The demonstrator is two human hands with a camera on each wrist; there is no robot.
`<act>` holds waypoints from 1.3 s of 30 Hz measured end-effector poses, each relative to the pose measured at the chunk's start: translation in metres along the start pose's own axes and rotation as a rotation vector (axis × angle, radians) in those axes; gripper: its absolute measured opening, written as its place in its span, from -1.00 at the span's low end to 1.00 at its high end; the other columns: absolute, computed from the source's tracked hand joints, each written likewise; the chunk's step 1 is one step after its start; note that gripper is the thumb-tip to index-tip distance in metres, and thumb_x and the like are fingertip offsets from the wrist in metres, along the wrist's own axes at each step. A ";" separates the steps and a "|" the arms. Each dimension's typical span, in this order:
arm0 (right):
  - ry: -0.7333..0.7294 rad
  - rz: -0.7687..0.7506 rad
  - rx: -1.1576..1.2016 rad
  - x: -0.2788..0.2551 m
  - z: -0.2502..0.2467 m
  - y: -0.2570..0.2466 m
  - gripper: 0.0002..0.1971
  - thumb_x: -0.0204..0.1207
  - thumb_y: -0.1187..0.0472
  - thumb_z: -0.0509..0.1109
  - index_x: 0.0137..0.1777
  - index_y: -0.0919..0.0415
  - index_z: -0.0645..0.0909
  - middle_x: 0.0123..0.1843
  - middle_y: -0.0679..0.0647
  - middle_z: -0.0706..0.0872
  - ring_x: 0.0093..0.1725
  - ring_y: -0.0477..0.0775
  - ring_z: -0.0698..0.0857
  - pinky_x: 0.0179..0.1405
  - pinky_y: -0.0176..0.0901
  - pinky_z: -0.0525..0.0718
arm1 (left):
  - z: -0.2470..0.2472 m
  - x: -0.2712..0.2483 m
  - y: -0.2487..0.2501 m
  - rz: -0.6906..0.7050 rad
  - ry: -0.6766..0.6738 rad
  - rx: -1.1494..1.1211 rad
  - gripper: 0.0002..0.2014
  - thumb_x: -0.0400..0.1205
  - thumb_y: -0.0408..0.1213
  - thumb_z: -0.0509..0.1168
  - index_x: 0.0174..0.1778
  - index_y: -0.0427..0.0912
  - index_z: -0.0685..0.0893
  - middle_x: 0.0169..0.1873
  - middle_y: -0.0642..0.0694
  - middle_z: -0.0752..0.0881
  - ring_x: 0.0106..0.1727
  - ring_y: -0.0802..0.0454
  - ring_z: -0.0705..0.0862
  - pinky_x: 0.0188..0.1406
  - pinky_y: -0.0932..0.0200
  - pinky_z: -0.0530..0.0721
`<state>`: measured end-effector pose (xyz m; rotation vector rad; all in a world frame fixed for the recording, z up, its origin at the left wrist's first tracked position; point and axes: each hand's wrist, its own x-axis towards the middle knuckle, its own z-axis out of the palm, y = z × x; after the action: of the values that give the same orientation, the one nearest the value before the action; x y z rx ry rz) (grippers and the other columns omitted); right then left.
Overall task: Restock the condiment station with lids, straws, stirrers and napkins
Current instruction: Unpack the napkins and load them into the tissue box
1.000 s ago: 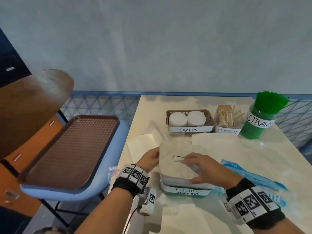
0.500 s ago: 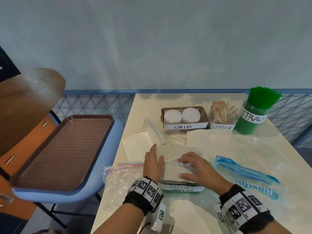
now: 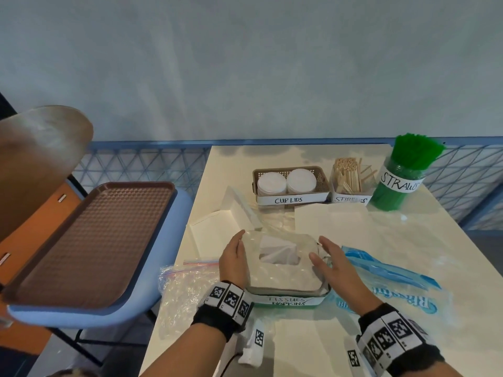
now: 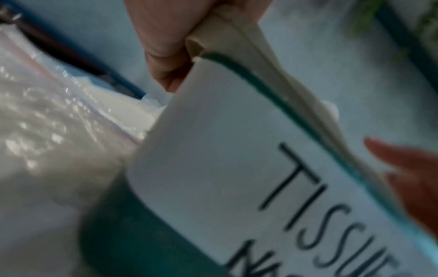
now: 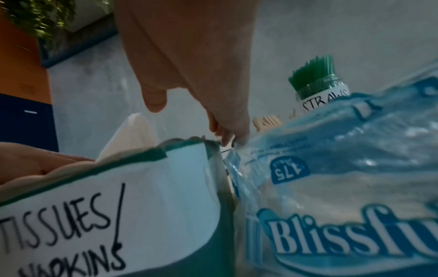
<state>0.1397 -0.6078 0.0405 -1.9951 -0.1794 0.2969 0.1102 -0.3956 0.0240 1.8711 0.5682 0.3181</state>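
The left hand [image 3: 233,261] and right hand [image 3: 332,263] are flanking the napkin box [image 3: 283,278], fingers straight and relaxed, lying along its short sides.

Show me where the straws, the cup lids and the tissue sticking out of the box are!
straws [image 3: 416,151], head view, on the green tips at the top of the bunch.
cup lids [image 3: 301,180], head view, on top of the right white stack.
tissue [image 3: 277,250], head view, on the white fold poking through the slot.
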 end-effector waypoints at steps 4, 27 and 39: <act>-0.050 0.027 0.093 -0.001 0.003 0.010 -0.25 0.47 -0.31 0.24 0.60 -0.03 0.19 0.58 -0.12 0.31 0.56 -0.03 0.31 0.58 0.13 0.29 | 0.004 -0.002 0.005 -0.059 0.066 -0.070 -0.65 0.73 -0.37 0.02 0.37 -0.20 0.58 0.31 -0.11 0.64 0.36 -0.03 0.54 0.37 0.23 0.43; 0.357 -0.091 -0.260 -0.005 0.006 0.012 -0.58 0.57 0.26 0.34 0.42 0.27 0.48 0.13 0.17 0.73 0.08 0.05 0.65 0.10 -0.27 0.45 | 0.019 -0.011 0.005 0.071 0.016 0.038 -0.66 0.74 -0.35 0.03 0.40 -0.18 0.53 0.32 -0.10 0.61 0.34 0.03 0.52 0.27 0.35 0.35; 0.456 -0.172 -0.640 0.001 0.027 0.026 -0.51 0.55 0.02 0.00 0.18 0.39 0.56 -0.12 0.25 0.68 -0.18 0.26 0.61 0.04 -0.05 0.44 | 0.024 -0.005 -0.003 0.056 0.017 0.157 -0.68 0.70 -0.41 0.09 0.31 -0.21 0.62 0.26 -0.24 0.37 0.27 -0.18 0.43 0.33 0.16 0.43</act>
<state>0.1326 -0.5953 0.0054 -2.5949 -0.1640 -0.3777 0.1169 -0.4165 0.0130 2.0404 0.5671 0.3349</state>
